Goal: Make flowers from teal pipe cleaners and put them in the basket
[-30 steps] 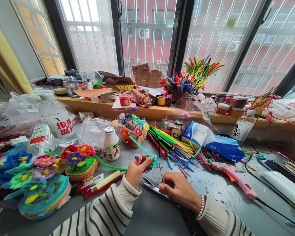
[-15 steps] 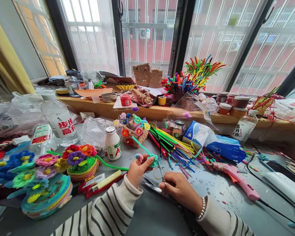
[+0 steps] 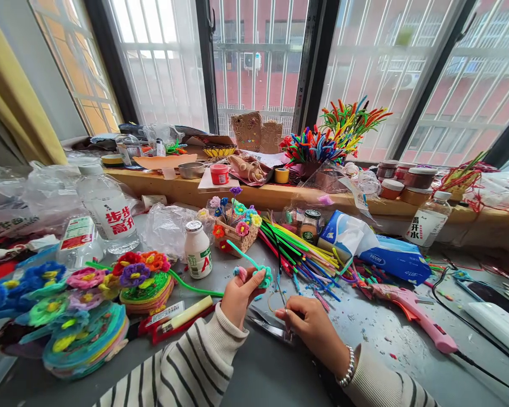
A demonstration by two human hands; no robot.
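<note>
My left hand (image 3: 242, 294) is closed in a pinch on a turquoise pipe-cleaner flower (image 3: 264, 276) made of small loops. One straight end of the pipe cleaner sticks up and to the left. A small pink and blue fuzzy piece (image 3: 240, 273) shows by the same fingers. To the right and slightly lower, my right hand (image 3: 307, 322) pinches a thin wire (image 3: 283, 299) that rises toward the flower; a fine gold-coloured loop hangs beside it. A shiny metal tool (image 3: 268, 325), its kind partly hidden, lies on the table just under the right fingertips.
Finished pipe-cleaner flowers (image 3: 134, 274) crowd the left, near a red-handled glue stick or knife (image 3: 186, 314) and a white bottle (image 3: 198, 251). Loose pipe cleaners (image 3: 297, 246) lie beyond my hands. A pink glue gun (image 3: 419, 319) with its cord rests at right.
My right hand has moved slightly away from the flower, so the gap between them is a little wider. My left hand keeps its hold. The view has shifted slightly.
</note>
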